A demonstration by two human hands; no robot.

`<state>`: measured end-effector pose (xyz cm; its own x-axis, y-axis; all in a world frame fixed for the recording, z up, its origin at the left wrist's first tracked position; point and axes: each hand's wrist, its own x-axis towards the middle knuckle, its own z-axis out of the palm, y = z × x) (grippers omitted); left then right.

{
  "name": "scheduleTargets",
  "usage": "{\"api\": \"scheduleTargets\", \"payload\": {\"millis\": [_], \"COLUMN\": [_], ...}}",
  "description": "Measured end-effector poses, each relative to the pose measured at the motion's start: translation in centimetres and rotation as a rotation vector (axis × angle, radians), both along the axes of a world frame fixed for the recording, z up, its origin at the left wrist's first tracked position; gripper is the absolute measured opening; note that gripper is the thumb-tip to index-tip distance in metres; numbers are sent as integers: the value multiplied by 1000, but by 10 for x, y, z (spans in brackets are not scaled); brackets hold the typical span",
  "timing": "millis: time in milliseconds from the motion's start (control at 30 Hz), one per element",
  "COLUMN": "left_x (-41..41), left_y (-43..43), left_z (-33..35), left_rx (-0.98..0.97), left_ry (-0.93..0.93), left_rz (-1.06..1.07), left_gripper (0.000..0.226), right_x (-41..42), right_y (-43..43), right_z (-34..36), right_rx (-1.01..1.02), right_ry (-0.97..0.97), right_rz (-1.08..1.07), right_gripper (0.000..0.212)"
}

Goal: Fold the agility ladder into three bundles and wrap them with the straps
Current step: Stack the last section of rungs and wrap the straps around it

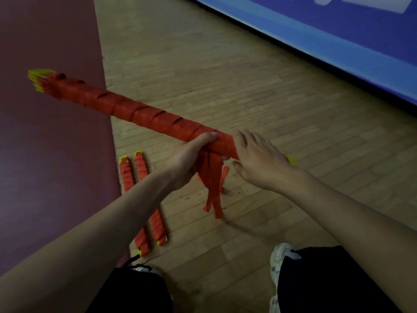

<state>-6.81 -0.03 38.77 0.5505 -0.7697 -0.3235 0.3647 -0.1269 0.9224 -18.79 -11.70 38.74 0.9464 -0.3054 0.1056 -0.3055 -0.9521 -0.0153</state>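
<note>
where a dark red floor area (45, 154) fills the left of the frame, the yellow-green rung ends (39, 80) of a long bundle (135, 109) point to the upper left. the long bundle, wound in red strap, is held in the air and slants down toward the centre. below it, lower left of centre, two wrapped bundles (126, 177) lie side by side on the wooden floor (248, 86). at centre the left hand (189, 159) grips the long bundle, fingers curled round it, with loose strap ends (212, 184) hanging beneath. just right, the right hand (255, 159) lies open, relaxed fingers resting on the long bundle's near end. a blue panel (338, 41) crosses the upper right.
</note>
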Motion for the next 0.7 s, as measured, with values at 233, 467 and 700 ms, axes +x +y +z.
{"api": "scheduleTargets", "payload": {"millis": [233,467,700], "left_x": [9,7,10], "left_y": [7,7,5], "left_z": [2,2,5], "left_rx": [-53,-106,-127], "left_ry": [-29,-48,-52], "left_rz": [-136,-217,-217], "left_gripper": [37,27,32], "right_x": [-17,-26,-28], "right_y": [-25,-38,-41], "right_z": [43,36,35], "right_rx": [793,1275,1368], "right_ry": [107,268,148], "right_rz": [-52,-41,-11], "right_gripper": [58,38,31]}}
